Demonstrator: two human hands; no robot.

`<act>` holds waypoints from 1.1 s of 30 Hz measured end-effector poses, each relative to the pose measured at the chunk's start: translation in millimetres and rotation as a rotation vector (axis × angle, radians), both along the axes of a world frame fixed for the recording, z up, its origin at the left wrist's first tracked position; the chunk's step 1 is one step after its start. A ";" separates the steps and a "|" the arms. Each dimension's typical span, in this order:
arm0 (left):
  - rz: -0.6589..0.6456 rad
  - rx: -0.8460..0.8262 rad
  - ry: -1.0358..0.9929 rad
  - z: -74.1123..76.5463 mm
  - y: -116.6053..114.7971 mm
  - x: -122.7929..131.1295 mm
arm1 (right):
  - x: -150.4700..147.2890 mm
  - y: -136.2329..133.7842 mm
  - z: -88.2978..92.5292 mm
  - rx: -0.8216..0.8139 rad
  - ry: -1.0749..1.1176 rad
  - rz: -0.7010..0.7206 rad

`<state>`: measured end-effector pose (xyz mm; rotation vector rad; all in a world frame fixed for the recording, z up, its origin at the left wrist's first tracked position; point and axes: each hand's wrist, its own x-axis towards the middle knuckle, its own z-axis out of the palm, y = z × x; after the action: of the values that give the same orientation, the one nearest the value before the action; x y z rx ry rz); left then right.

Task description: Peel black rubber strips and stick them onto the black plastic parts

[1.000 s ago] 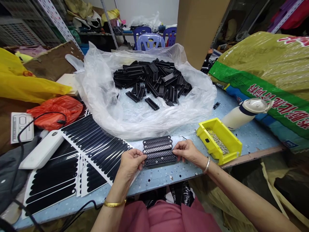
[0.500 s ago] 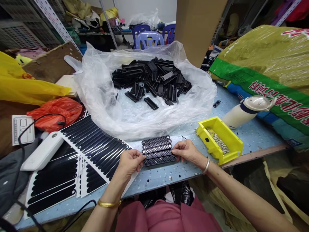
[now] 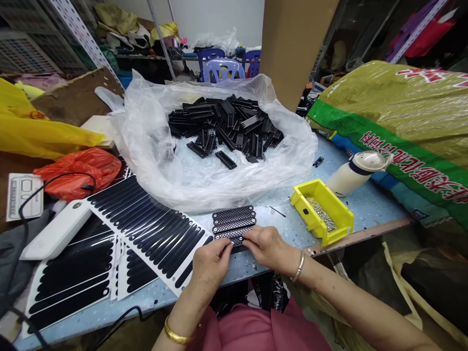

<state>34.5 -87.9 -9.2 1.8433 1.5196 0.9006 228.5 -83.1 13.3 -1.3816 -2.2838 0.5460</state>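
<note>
Several black strips (image 3: 234,215) with a crosshatched surface lie side by side in a short stack of rows near the table's front edge. Small silver dots show at the ends of the farther strips, and two more on the nearest strip (image 3: 237,241), close to my fingertips. My left hand (image 3: 211,265) has thumb and forefinger pinched together at the nearest strip's front side. From the right, my right hand (image 3: 268,248) presses its closed fingertips onto the same strip and covers its right end. Whatever is between the fingers is hidden or too small to make out.
A yellow bin (image 3: 323,212) of small silver pieces stands to the right, beside a cream bottle (image 3: 349,178). Behind, an open clear plastic bag (image 3: 146,161) holds a heap of black parts (image 3: 226,117). Sheets of black stickers (image 3: 146,214) cover the left. A thin dark rod (image 3: 278,211) lies near the bin.
Both hands have moved from the two ends of a strip towards the middle of the nearest strip and now sit close together. The camera view has shifted slightly.
</note>
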 end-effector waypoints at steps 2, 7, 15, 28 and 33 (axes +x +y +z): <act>-0.002 0.011 0.030 0.8 -0.4 -0.7 | -8.2 -0.2 1.8 0.017 -0.128 0.031; 0.023 0.018 0.071 2.8 -3.3 0.0 | -5.9 -0.5 4.7 -0.014 -0.220 -0.003; 0.121 -0.020 0.025 3.1 -6.5 -10.0 | 15.1 -1.4 -3.1 -0.327 0.257 -0.357; 0.233 -0.064 0.016 -8.2 -6.1 -21.3 | 6.2 -8.7 -27.1 -0.307 0.303 -0.565; 0.239 -0.073 -0.012 -6.3 -5.3 -20.8 | 6.6 -5.3 -25.0 -0.383 0.381 -0.582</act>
<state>13.8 -93.2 -15.5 1.6255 1.7675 0.9488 235.1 -88.4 -11.7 -1.8314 -1.4305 0.9717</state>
